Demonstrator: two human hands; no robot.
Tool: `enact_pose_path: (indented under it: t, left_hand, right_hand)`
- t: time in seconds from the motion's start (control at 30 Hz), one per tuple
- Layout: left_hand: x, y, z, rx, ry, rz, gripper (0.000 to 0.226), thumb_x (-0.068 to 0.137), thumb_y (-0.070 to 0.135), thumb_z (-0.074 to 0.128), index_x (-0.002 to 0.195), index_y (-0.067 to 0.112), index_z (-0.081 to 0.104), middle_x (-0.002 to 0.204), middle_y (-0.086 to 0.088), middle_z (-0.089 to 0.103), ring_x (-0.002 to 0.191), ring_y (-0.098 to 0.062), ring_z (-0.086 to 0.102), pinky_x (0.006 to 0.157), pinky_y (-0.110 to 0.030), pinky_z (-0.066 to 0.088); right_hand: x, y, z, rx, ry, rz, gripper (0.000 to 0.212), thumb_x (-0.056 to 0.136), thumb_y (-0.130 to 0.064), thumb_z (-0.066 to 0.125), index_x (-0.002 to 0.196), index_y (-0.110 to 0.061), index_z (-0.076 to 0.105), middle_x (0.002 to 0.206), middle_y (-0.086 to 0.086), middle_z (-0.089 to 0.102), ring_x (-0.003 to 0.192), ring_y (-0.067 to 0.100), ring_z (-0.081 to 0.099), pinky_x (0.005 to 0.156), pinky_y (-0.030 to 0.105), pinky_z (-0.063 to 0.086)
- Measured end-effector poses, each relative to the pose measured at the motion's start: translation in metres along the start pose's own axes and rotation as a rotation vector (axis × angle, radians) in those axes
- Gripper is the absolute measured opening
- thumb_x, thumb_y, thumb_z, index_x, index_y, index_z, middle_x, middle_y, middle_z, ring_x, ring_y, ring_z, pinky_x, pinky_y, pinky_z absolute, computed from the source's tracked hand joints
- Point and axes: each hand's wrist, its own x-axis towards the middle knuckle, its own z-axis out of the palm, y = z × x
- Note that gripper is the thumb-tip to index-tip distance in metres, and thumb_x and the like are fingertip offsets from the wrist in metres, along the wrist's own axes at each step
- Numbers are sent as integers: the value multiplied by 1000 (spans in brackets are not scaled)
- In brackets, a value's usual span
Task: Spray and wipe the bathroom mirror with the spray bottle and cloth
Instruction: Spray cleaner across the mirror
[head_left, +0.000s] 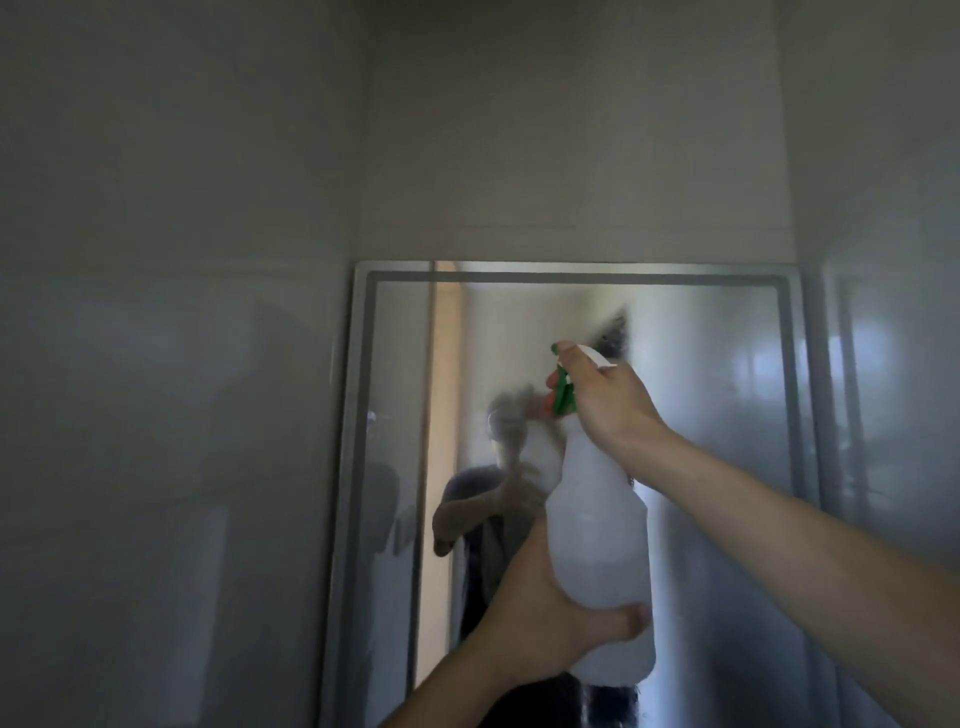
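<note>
Currently your right-hand fingers (574, 359) are curled round the green-and-white spray head (563, 397) at the top of the spray bottle (597, 519). The fingertips on the far side are mostly hidden, so you cannot tell whether the trigger is squeezed. Your right hand (608, 402) comes in from the right and sits over the neck. Your left hand (545, 603) comes up from below and cups the lower body of the bottle, with its thumb (626, 621) wrapped across the near side close to the base. The bottle stands roughly upright between the two hands, its long axis running from the left hand up to the right and its top leaning a little to the left. What matters for the next squeeze is where the nozzle tip faces. It appears to point away from you and slightly left, toward the upper middle of the mirror (717, 395), which hangs straight ahead beyond the bottle and apart from it. The right hand is the nearer one to the glass. Liquid shows only faintly low in the translucent body. No cloth is plainly visible, so wiping looks not yet begun. Around the mirror's grey frame (363, 415) lies a pale tiled wall (182, 364).
</note>
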Motion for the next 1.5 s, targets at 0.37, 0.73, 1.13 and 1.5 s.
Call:
enact_pose_path:
  t: [0.37, 0.73, 1.13, 1.5]
  left_hand:
    - [12, 19, -58, 142, 10, -50, 85, 61, 41, 90, 133, 44, 45, 121, 19, 64, 112, -2, 63, 94, -38, 57]
    - [-5, 20, -84, 236, 13, -41, 87, 64, 44, 91, 133, 56, 39, 120, 30, 60, 111, 7, 61, 83, -16, 54]
    - [-24, 42, -128, 297, 48, -164, 86, 65, 42, 90, 137, 42, 42, 125, 16, 61, 115, -6, 61, 97, -39, 57]
    - [-38, 26, -123, 244, 49, -201, 91, 62, 45, 90, 138, 42, 41, 129, 16, 58, 116, 0, 59, 94, -27, 55]
  right_hand:
    - [13, -48, 25, 259, 15, -4, 42, 95, -47, 51, 74, -15, 68, 65, 3, 72, 82, 36, 74, 88, 48, 58]
    - [7, -49, 51, 403, -32, 15, 45, 80, -57, 55, 70, -15, 68, 65, 6, 72, 74, 39, 72, 90, 57, 57]
    - [0, -87, 85, 384, -164, 34, 48, 101, -45, 47, 83, -4, 65, 69, 13, 68, 70, 35, 70, 85, 50, 58]
    - [-11, -78, 95, 324, -151, 35, 48, 98, -46, 49, 89, -4, 72, 86, 15, 76, 89, 34, 73, 89, 45, 55]
